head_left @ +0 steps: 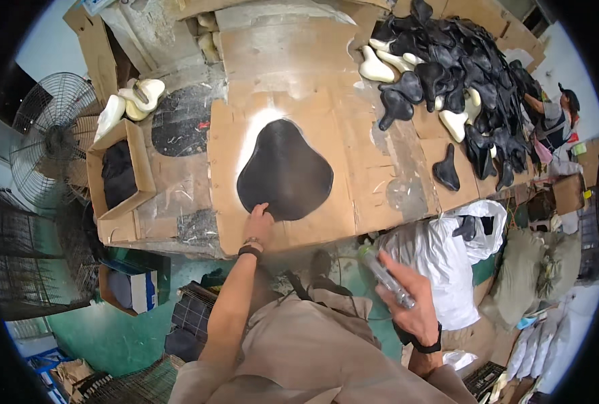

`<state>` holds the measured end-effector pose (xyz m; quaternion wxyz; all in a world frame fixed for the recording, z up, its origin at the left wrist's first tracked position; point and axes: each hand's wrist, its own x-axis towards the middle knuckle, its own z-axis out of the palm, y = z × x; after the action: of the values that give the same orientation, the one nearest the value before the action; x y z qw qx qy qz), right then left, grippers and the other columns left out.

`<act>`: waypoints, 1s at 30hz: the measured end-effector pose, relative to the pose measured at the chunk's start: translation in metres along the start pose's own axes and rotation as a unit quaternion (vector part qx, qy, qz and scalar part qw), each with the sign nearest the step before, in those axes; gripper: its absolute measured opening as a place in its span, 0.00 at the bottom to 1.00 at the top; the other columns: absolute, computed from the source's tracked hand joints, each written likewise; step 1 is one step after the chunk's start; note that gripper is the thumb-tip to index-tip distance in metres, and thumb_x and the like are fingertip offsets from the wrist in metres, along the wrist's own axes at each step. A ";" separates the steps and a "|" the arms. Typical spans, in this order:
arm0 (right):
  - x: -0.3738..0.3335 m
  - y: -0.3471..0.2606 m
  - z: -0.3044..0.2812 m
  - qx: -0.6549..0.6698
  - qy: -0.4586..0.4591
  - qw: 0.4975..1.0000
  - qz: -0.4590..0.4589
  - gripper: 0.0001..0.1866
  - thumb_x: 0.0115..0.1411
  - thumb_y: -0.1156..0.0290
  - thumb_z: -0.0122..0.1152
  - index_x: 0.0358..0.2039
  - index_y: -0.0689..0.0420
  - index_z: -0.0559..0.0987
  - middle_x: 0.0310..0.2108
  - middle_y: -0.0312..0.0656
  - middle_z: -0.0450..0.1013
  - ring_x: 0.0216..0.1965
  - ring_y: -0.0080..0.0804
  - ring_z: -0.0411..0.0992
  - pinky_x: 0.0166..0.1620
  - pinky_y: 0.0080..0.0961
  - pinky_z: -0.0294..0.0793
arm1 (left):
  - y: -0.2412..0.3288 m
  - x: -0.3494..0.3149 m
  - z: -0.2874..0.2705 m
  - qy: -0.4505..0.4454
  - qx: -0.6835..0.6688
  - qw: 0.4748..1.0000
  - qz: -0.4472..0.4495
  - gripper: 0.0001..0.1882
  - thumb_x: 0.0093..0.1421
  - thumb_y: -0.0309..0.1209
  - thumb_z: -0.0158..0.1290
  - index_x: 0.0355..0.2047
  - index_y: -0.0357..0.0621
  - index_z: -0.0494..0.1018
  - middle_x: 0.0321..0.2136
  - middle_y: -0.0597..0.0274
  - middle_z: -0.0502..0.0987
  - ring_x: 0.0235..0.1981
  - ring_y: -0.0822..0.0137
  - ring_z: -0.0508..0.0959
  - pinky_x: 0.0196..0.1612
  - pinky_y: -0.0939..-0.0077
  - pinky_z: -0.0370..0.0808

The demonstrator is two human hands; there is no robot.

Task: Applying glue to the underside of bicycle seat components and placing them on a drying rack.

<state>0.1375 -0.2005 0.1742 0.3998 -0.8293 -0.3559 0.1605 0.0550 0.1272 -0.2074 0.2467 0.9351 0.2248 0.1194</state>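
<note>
A black bicycle saddle cover (286, 172), wide at its near end and narrower at the far end, lies flat on the brown cardboard (350, 151) of the table. Whitish residue marks the cardboard along its far left edge. My left hand (261, 225) is at the cover's near left edge, its bent fingers gripping the rim. Out over the floor, right of the cover and nearer to me, my right hand (414, 296) is wrapped round a silvery, see-through spray gun (385, 276) with a green tip. The tip points up and left, apart from the cover.
Black saddles (461, 67) and cream foam pads are heaped at the far right. An open box (148, 172) holding black pieces stands left, near a wire-guarded fan (57, 135). Large white sacks (427, 259) stand off the table's right front edge. Another person (555, 118) is at far right.
</note>
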 end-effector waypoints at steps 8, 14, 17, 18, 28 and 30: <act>0.005 0.004 -0.006 0.000 0.015 1.000 -0.002 0.37 0.48 0.87 0.67 0.62 0.59 0.74 0.41 0.57 0.78 0.40 0.56 0.77 0.44 0.35 0.76 | -0.018 -0.059 -0.018 0.056 -0.275 0.943 -0.177 0.08 0.54 0.19 0.53 0.34 0.41 0.77 0.40 0.55 0.79 0.44 0.55 0.80 0.51 0.65 0.76; 0.001 0.009 -0.015 -0.018 -0.014 0.999 0.032 0.35 0.47 0.87 0.68 0.60 0.60 0.76 0.41 0.57 0.78 0.41 0.56 0.77 0.46 0.34 0.76 | -0.077 -0.174 -0.030 0.074 -0.229 0.937 -0.254 0.10 0.56 0.20 0.51 0.35 0.42 0.80 0.32 0.54 0.84 0.35 0.58 0.83 0.43 0.67 0.79; 0.009 0.001 -0.008 0.002 -0.103 0.994 0.046 0.36 0.47 0.86 0.68 0.60 0.60 0.76 0.41 0.56 0.78 0.40 0.56 0.77 0.46 0.33 0.76 | -0.087 -0.209 -0.029 0.066 -0.185 0.930 -0.310 0.10 0.56 0.20 0.50 0.34 0.43 0.81 0.32 0.54 0.84 0.34 0.58 0.84 0.42 0.66 0.80; 0.014 -0.001 -0.001 0.033 -0.105 0.994 0.020 0.36 0.47 0.86 0.67 0.60 0.60 0.76 0.40 0.55 0.78 0.39 0.56 0.76 0.45 0.33 0.76 | -0.090 -0.218 -0.030 0.049 -0.165 0.922 -0.346 0.10 0.56 0.21 0.50 0.33 0.43 0.81 0.32 0.54 0.84 0.35 0.57 0.84 0.42 0.65 0.80; 0.057 -0.010 0.014 0.035 -0.033 0.999 0.010 0.30 0.53 0.84 0.64 0.60 0.64 0.75 0.50 0.56 0.79 0.49 0.44 0.79 0.53 0.31 0.74 | -0.037 -0.125 -0.040 0.000 -0.086 0.981 -0.175 0.18 0.49 0.18 0.50 0.41 0.40 0.78 0.47 0.47 0.79 0.54 0.46 0.75 0.59 0.57 0.72; 0.058 0.004 0.017 0.014 0.015 0.999 -0.028 0.32 0.52 0.87 0.64 0.60 0.63 0.75 0.45 0.56 0.78 0.44 0.47 0.79 0.49 0.31 0.75 | 0.000 -0.069 -0.042 0.027 -0.126 0.989 -0.078 0.18 0.49 0.16 0.47 0.38 0.43 0.77 0.57 0.46 0.74 0.57 0.43 0.73 0.60 0.53 0.70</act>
<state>0.1704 -0.1512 0.1618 0.4211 -0.8155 -0.3707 0.1422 -0.0193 0.1112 -0.1800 0.3648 0.8725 0.2870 0.1524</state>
